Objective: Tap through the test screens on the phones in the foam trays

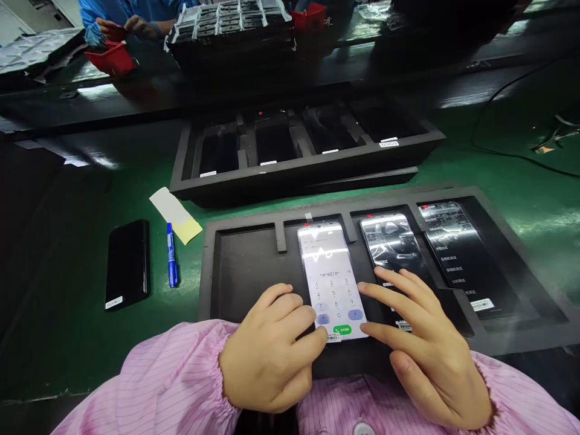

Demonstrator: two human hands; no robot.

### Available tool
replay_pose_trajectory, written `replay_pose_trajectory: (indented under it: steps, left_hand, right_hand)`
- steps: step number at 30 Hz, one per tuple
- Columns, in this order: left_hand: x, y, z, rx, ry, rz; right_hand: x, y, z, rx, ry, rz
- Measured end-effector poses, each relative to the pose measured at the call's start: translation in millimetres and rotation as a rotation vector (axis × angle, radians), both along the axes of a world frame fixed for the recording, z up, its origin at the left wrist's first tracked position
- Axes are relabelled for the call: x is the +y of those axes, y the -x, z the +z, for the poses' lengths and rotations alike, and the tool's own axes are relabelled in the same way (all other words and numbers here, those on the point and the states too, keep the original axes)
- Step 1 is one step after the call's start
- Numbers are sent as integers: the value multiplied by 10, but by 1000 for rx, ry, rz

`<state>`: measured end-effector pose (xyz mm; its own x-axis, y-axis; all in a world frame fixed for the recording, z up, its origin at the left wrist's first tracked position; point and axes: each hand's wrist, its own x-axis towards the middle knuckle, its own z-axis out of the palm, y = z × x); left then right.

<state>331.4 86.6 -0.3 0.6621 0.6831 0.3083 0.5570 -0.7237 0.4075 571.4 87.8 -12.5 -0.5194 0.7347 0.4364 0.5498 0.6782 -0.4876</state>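
Phone [333, 261], dial pad lit, in 2nd slot from L of blk foam tray [247, 266], btwn hands.
L hand [272, 350] palm-down, fingers curled, tips at phone's lower-L corner; can't tell if gripping. R hand [430, 347] spread wide, index & middle tips by phone's R edge, other two over neighboring phone [392, 238], thumb apart, nothing gripped. Pink sleeves [172, 374] angle in from bottom corners.

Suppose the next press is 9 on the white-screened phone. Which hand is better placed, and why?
Probably the right hand: its fingertips are at the right edge of the white-screened phone, near the 9 key. The left hand is curled at the lower-left corner, farther away.
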Motion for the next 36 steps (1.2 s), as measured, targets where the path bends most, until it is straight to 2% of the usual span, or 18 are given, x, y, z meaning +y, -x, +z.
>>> replay_pose_trajectory:
  steps: [8,16,21,26,32,36]
  left_hand:
    - [13,-2,31,-27,-23,-27]
    - [6,-25,-27,104,63,8]
    - [15,-9,0,1,18,13]
    - [21,-14,34,-47,-9,6]
    - [-19,-14,2,-85,-7,-4]
    - [-40,-15,-6,-101,-11,21]
  right_hand:
    - [12,60,19,-136,113,-88]
    - [8,-16,39,104,-23,-100]
    - [15,-45,86,118,-63,-105]
    - [53,-121,76,99,-15,-99]
    - [231,-71,190,-85,23,13]
    - [312,68,176,-144,37,71]
